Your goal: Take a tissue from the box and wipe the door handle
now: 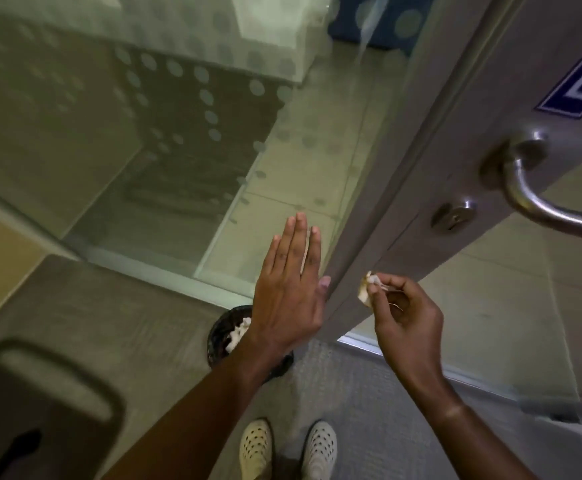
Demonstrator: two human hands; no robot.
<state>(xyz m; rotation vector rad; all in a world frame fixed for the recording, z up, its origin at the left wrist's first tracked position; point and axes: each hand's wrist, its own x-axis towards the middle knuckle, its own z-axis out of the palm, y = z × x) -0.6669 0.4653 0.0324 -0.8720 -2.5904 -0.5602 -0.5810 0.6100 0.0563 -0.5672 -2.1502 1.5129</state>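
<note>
Best to lift that crumpled tissue (365,289) pinched in right hand (407,327) fingers onto the lever handle (539,206), left hand (289,289) flat, holding nothing.

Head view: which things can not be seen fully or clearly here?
- Door handle: its free end is cut off by the right edge of the head view.
- Tissue: mostly hidden inside the right hand.
- Bin: partly covered by the left hand and forearm.
- Blue sign: cut off by the edge; text unreadable.
- Tissue box: not in view.
</note>
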